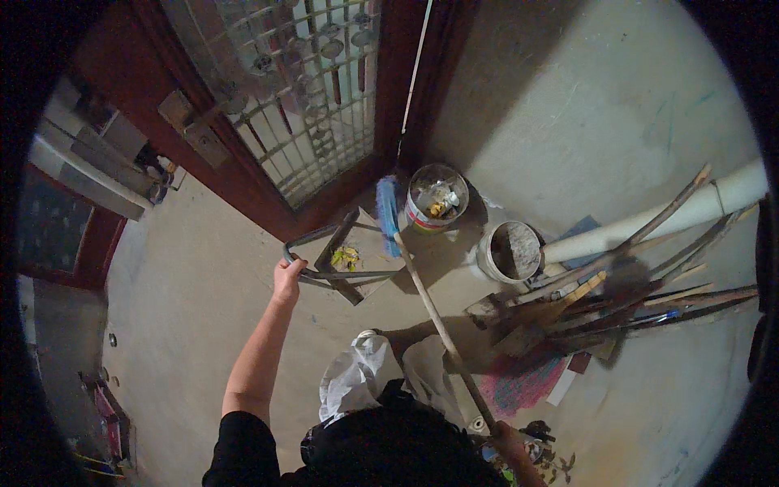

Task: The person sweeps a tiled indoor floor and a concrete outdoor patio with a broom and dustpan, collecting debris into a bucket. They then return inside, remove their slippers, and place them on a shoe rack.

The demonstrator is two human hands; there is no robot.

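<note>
My left hand (289, 277) grips the bent tubular handle (291, 248) of a dustpan (371, 277) out in front of me. Yellow-green scraps (346, 259) lie in the pan. Low at the right, my right hand (510, 441) is closed around the long wooden stick (438, 322) of a broom. The stick slants up and away to a blue broom head (387, 213), beside the pan's right side. Whether the head touches the pan or the floor I cannot tell.
Behind the broom head stands a bucket (415, 219) holding rubbish. A second bucket (487, 259) contains grey powdery stuff. Sticks and boards (566, 292) and a white pipe (645, 213) crowd the right. A dark red door (243, 182) with a glazed grille stands open at left.
</note>
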